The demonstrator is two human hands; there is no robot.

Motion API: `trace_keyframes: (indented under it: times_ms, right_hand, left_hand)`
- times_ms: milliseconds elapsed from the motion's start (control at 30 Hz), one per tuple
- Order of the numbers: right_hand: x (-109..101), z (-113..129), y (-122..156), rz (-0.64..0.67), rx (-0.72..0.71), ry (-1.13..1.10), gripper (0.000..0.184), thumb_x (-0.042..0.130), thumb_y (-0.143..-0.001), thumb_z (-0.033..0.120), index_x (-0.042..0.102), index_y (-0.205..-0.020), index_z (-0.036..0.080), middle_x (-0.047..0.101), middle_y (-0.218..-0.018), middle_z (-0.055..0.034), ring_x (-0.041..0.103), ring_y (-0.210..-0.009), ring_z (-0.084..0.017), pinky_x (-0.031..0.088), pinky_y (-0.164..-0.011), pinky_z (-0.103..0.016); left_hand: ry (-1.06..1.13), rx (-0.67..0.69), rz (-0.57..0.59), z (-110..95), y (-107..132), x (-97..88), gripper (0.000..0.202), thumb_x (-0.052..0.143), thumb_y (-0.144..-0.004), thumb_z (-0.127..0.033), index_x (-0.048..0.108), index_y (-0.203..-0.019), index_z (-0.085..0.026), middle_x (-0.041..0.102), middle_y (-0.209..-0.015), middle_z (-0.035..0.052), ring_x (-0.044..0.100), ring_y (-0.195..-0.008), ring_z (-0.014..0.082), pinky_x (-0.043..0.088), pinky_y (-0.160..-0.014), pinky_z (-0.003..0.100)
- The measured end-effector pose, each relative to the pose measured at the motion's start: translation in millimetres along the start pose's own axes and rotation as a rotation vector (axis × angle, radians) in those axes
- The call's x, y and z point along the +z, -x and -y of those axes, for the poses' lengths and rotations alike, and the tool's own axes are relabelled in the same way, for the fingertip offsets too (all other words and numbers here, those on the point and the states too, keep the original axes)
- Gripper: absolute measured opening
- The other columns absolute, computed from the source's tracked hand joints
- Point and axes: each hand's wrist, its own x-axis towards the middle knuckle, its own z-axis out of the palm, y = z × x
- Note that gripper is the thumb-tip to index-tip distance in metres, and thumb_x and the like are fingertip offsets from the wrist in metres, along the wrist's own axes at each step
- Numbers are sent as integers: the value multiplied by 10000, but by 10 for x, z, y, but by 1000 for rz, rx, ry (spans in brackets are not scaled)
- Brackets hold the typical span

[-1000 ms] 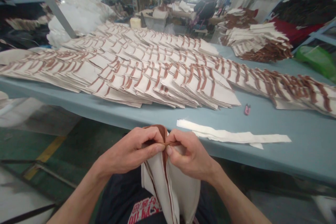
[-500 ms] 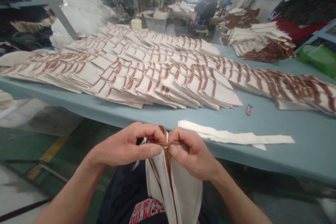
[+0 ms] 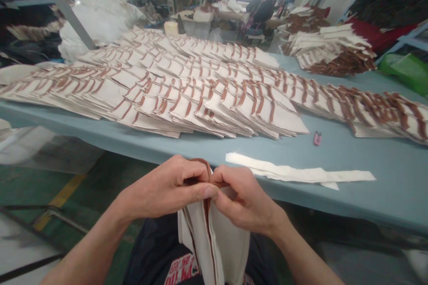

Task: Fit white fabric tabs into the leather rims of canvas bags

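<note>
**Left hand**: clamped on the top edge of the bag, at the edge's left side. The fingers curl over the far face of the edge. The thumb lies flat along the near face, its tip pointing right and meeting the right hand. The forearm enters from the lower left, with the back of the hand turned up.

**Bag:** cream cloth with brown trim. It hangs from between the two hands down over the person's lap, in front of the near edge of the table. A loop of trim stands up between the knuckles of the two hands. A brown seam runs down the middle of the cloth.

**Right hand**: clamped on the same top edge, at its right side. The fingers are folded over the far face and the thumb is pressed against the left thumb tip. The forearm enters from the lower right. The two hands are together and touching.

**Table, left to right:**
- Overlapping rows of like pieces cover the left and middle and run on to the right border.
- White strips lie near the front edge, just beyond the right hand.
- A small pink object lies between the strips and the rows.
- A stack of pieces sits at the far right corner.
</note>
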Motion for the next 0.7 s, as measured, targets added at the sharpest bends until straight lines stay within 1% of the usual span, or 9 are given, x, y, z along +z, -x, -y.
trace_keyframes:
  times_ms: [133, 233, 300, 367, 467, 567, 633, 700]
  right_hand:
    - [-5, -11, 10, 9, -5, 72, 149, 536, -905, 194, 557, -757, 198, 560, -658, 24, 481, -577, -122, 326, -578, -255]
    - [-23, 12, 17, 40, 3, 40, 121, 539, -882, 175, 554, -765, 198, 563, -667, 26, 491, -591, -121, 340, -593, -250]
    - [-48, 38, 18, 48, 5, -9, 93, 533, -854, 174, 543, -765, 200, 559, -672, 30, 487, -594, -118, 348, -598, -245]
    - [-72, 51, 17, 53, 8, -37, 95, 515, -854, 190, 537, -761, 200, 552, -675, 30, 478, -593, -117, 347, -596, -246]
    - [-74, 18, 27, 71, 50, -108, 208, 521, -945, 260, 542, -748, 196, 514, -651, 38, 439, -571, -108, 330, -565, -241]
    - [-12, -54, 43, 48, 71, -312, 347, 590, -996, 420, 549, -738, 191, 470, -625, 52, 379, -532, -91, 288, -501, -229]
    - [53, -82, 42, 8, 69, -467, 434, 627, -977, 529, 541, -719, 191, 450, -610, 57, 343, -514, -84, 264, -474, -229]
    - [115, -77, 24, -30, 75, -587, 485, 647, -955, 581, 518, -691, 195, 422, -592, 62, 320, -507, -82, 251, -465, -232]
  left_hand:
    - [58, -41, 40, -2, -34, -14, 366, 576, -986, -282, 480, -651, -169, 410, -617, -74, 368, -545, 73, 272, -495, 184]
    - [143, -45, 92, 38, -56, -20, 373, 594, -972, -291, 491, -635, -168, 385, -580, -77, 345, -526, 75, 263, -483, 187]
    - [220, -33, 116, 77, -66, -12, 364, 606, -966, -320, 530, -647, -163, 411, -561, -75, 357, -518, 78, 268, -476, 187]
    - [256, -18, 113, 111, -66, 12, 358, 608, -965, -325, 548, -654, -157, 462, -575, -65, 388, -528, 80, 281, -482, 185]
    - [206, 12, 49, 130, -41, 74, 347, 596, -969, -258, 522, -644, -158, 463, -591, -65, 396, -536, 75, 290, -505, 184]
    - [149, 53, -53, 118, 14, 162, 349, 588, -965, -217, 483, -636, -164, 425, -591, -72, 366, -536, 71, 282, -521, 191]
    - [202, 43, -103, 109, 57, 232, 376, 578, -978, -260, 456, -633, -171, 405, -589, -71, 351, -536, 74, 282, -522, 197]
    - [315, 12, -158, 103, 98, 302, 437, 575, -997, -367, 442, -627, -176, 387, -584, -66, 341, -546, 83, 286, -524, 203]
